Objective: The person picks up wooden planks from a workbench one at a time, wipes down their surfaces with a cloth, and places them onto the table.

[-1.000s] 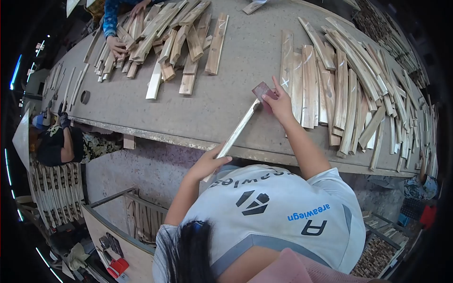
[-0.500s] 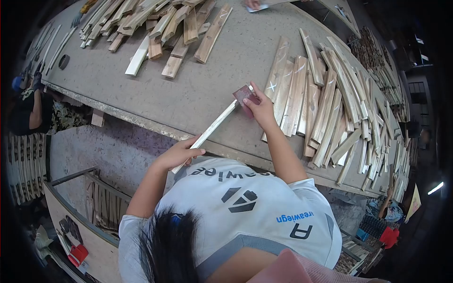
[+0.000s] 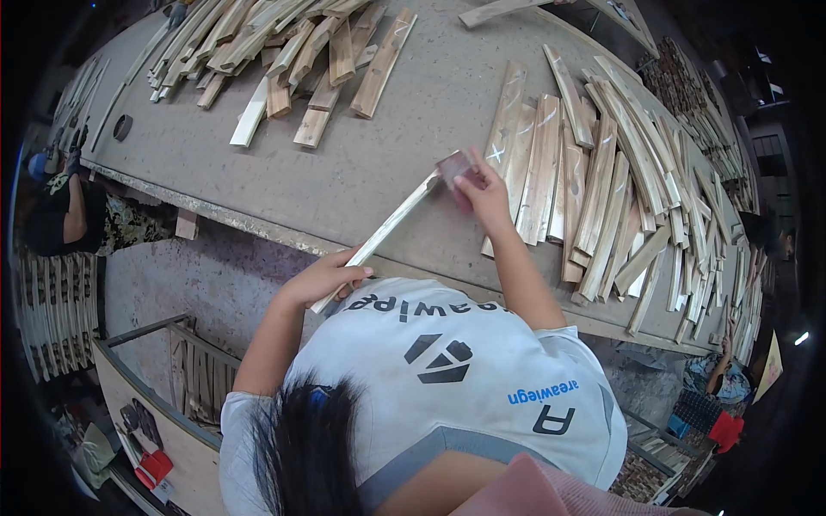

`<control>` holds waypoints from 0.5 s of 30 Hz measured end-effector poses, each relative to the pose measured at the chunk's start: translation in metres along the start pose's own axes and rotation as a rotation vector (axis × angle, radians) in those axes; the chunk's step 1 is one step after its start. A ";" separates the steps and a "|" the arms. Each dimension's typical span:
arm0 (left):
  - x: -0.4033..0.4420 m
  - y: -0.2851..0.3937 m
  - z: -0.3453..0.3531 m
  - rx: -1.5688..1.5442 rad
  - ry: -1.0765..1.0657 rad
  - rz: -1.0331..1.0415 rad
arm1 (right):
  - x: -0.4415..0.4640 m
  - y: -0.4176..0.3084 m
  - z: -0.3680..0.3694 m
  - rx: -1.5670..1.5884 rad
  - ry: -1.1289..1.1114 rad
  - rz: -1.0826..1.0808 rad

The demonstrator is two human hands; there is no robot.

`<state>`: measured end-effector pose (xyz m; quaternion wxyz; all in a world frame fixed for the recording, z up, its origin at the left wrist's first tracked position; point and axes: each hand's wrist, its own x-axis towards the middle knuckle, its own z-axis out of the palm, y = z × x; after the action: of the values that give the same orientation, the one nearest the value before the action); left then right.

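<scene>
Bare tabletop (image 3: pixel 430 95) leaves a lane between heaped slats (image 3: pixel 342 53) and spread slats (image 3: pixel 540 168), which block either side

We wear a white shirt (image 3: pixel 361 361) with short sleeves (image 3: pixel 243 430), black marks (image 3: pixel 440 358), blue letters (image 3: pixel 542 393) and a grey neck band (image 3: pixel 473 443). Our hair (image 3: pixel 314 443) is black. We have pink cloth (image 3: pixel 533 490) too.

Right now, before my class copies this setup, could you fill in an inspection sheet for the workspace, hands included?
Surface: broad grey-brown table, specks on top, rough edge.
Job's things: narrow wood strip, slanting up from the near edge; reddish-brown pad at its far end.
Clutter: overlapping left wood pile; right wood pile, some pieces with white marks; dark ring.
Hands: left hand grips the strip's near end; right hand holds the pad.
Cables: nothing seen.
Surroundings: one person at far left, another at right.
</scene>
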<state>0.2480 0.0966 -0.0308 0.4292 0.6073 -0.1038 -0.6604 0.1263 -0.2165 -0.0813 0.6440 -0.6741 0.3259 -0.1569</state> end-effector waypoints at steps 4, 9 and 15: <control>0.007 -0.011 0.001 -0.115 -0.034 -0.001 | -0.001 -0.008 0.001 -0.170 0.143 -0.270; 0.008 -0.012 0.003 -0.147 -0.041 -0.011 | -0.037 -0.005 0.030 -1.034 -0.265 -0.701; 0.005 -0.009 0.006 -0.094 0.005 -0.019 | 0.009 0.000 0.012 -1.132 -0.140 -0.640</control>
<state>0.2397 0.0965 -0.0383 0.4513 0.5890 -0.0660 -0.6671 0.1405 -0.2127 -0.0851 0.1309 -0.9813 0.0986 -0.1008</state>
